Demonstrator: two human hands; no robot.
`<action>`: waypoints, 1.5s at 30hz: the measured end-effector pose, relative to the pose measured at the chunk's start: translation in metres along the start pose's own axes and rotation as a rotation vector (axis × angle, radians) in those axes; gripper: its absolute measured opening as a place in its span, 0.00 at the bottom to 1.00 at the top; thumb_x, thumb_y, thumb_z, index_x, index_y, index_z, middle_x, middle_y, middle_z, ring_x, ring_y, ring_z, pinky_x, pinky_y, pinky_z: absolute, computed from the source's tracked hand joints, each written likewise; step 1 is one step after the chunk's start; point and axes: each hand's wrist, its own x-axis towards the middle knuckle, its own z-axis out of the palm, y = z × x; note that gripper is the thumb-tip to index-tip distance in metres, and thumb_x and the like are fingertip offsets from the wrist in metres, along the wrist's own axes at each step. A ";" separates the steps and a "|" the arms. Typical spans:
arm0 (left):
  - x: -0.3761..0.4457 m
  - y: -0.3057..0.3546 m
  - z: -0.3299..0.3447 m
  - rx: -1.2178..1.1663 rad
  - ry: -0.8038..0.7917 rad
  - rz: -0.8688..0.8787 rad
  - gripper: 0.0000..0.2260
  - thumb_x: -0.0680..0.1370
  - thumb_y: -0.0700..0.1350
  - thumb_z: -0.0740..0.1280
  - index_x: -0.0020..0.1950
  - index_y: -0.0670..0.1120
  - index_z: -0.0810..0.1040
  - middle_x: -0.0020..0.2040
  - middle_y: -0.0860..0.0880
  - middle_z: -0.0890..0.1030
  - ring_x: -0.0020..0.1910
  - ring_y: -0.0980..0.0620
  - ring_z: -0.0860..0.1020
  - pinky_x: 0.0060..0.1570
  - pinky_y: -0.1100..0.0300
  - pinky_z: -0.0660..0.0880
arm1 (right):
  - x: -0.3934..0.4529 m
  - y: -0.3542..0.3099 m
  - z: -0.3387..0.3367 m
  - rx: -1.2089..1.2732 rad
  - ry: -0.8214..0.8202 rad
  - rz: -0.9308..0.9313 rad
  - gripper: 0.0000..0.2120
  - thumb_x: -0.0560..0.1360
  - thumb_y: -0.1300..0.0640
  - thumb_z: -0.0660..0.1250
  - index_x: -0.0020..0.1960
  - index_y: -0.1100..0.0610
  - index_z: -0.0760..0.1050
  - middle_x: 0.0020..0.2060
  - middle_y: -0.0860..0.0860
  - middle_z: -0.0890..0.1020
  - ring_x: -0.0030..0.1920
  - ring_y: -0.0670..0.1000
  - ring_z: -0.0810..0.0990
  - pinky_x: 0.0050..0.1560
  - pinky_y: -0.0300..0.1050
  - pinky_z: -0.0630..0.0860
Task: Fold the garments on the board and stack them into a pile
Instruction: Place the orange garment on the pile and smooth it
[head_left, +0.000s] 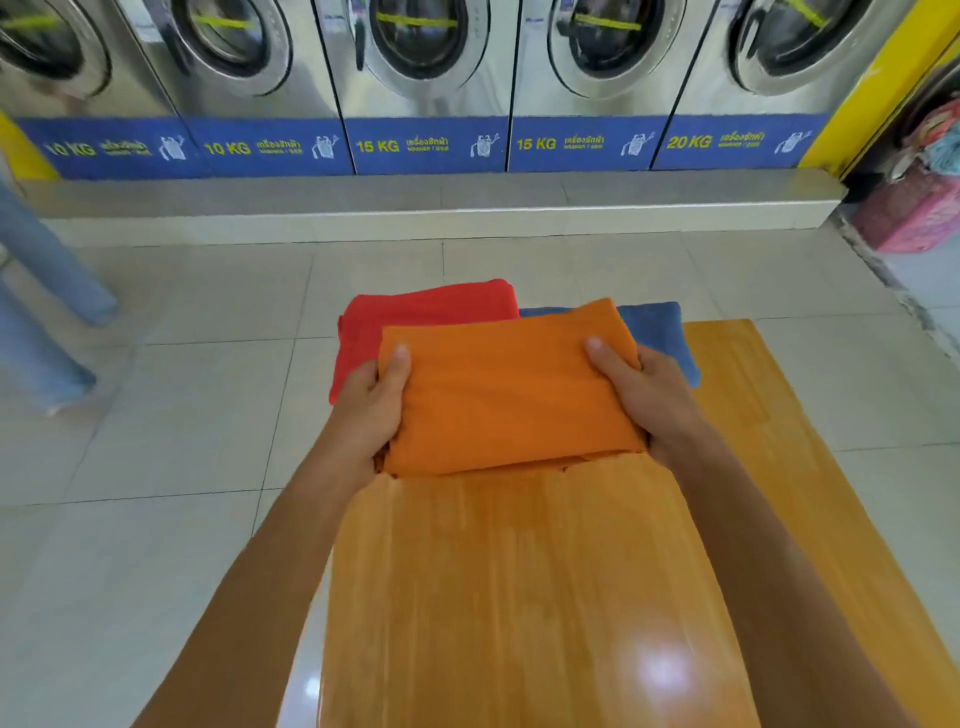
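Above the far end of the wooden board (519, 597), I held the folded orange garment (511, 387) by its two short sides: my left hand (371, 402) gripped its left edge, thumb on top, and my right hand (644, 389) gripped its right edge likewise. Behind it lay a folded red garment (415, 317) and, beside that, a folded blue garment (657, 327). Washing machines (426, 78) lined the wall beyond the tiled floor (156, 415).

Folded orange garment (511, 395) (above board (519, 597))
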 end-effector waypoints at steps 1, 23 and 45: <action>0.010 0.011 -0.010 -0.010 0.023 0.009 0.20 0.78 0.64 0.59 0.64 0.53 0.73 0.54 0.52 0.80 0.50 0.51 0.80 0.41 0.55 0.78 | 0.010 -0.011 0.012 -0.011 -0.006 -0.023 0.20 0.75 0.40 0.71 0.60 0.52 0.79 0.53 0.49 0.84 0.53 0.51 0.84 0.55 0.51 0.81; 0.156 0.011 -0.067 0.058 0.078 -0.071 0.23 0.80 0.60 0.61 0.68 0.45 0.71 0.58 0.46 0.77 0.55 0.44 0.78 0.50 0.49 0.77 | 0.137 -0.010 0.113 -0.296 0.099 -0.115 0.17 0.79 0.38 0.64 0.50 0.52 0.77 0.46 0.52 0.83 0.51 0.56 0.82 0.56 0.57 0.80; 0.152 -0.008 -0.062 0.045 0.185 -0.018 0.23 0.78 0.60 0.63 0.65 0.45 0.75 0.52 0.48 0.78 0.50 0.46 0.78 0.48 0.49 0.76 | 0.134 -0.001 0.102 -0.273 0.088 -0.005 0.12 0.76 0.41 0.70 0.45 0.50 0.78 0.46 0.50 0.83 0.51 0.55 0.83 0.56 0.59 0.81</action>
